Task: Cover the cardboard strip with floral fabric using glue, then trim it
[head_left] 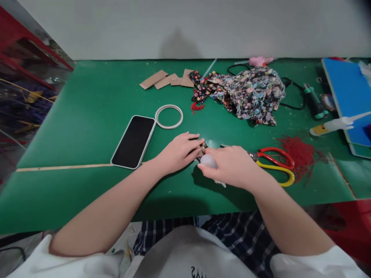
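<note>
Over at the table (pixel 87 104), left hand (pixel 182 152) and right hand (pixel 233 165) meet at a piece (pixel 201 152).
Phone (pixel 133 142) left of the left hand, tape (pixel 169 127) by its far corner; card (pixel 155 80) behind the tape, cloth (pixel 246 94) right of the card; scissors (pixel 272 166) by the right hand, thread (pixel 304 156) to their right, bottle (pixel 330 126) behind the thread, its tip over the board (pixel 344 88).

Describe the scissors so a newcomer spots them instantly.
On the green table, find the right hand. The scissors lie beside it, blades partly hidden by the hand, handles toward the red threads. Unlike the threads, they have two big looped handles, one red, one yellow.
</note>
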Demonstrator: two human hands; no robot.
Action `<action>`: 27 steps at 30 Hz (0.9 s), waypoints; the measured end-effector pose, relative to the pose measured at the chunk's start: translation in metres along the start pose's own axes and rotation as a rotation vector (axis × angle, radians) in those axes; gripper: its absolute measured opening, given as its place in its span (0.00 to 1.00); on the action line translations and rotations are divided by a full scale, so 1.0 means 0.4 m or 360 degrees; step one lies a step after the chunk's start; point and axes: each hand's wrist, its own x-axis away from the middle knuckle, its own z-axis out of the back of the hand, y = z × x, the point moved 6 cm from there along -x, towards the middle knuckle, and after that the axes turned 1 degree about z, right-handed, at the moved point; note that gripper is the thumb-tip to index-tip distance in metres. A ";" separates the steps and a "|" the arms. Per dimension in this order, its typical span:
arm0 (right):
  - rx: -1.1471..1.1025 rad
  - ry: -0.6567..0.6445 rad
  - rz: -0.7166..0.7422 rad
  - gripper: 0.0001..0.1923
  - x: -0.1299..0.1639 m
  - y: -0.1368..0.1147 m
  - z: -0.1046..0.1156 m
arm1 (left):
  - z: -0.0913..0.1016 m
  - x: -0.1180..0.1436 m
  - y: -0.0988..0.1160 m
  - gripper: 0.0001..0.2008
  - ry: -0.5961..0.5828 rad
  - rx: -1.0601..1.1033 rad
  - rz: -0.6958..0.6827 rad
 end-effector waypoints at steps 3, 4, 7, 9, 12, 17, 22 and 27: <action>-0.0171 -0.0042 -0.0023 0.18 0.010 0.034 0.015 | 0.031 0.003 -0.003 0.08 0.0210 0.0263 0.0090; -0.0220 -0.0047 -0.0039 0.18 0.011 0.045 0.020 | 0.043 0.006 -0.006 0.08 0.0296 0.0306 0.0124; -0.0340 -0.0083 -0.0059 0.19 0.014 0.072 0.030 | 0.071 0.017 -0.026 0.08 0.0520 0.0376 0.0277; -0.0398 -0.0124 -0.0073 0.20 0.016 0.085 0.029 | 0.089 0.030 -0.049 0.11 0.0689 0.0402 0.0438; -0.0446 -0.0144 -0.0135 0.20 0.017 0.100 0.027 | 0.113 0.053 -0.075 0.15 0.0915 0.0353 0.0611; -0.0509 -0.0125 -0.0168 0.17 0.014 0.106 0.029 | 0.105 0.048 -0.071 0.11 0.0762 0.0207 0.0590; -0.0569 -0.0105 -0.0200 0.18 0.014 0.114 0.032 | 0.082 0.036 -0.065 0.08 0.0581 0.0213 0.0537; -0.0578 -0.0097 -0.0196 0.16 0.012 0.116 0.033 | 0.069 0.039 -0.068 0.06 0.0514 0.0474 0.0657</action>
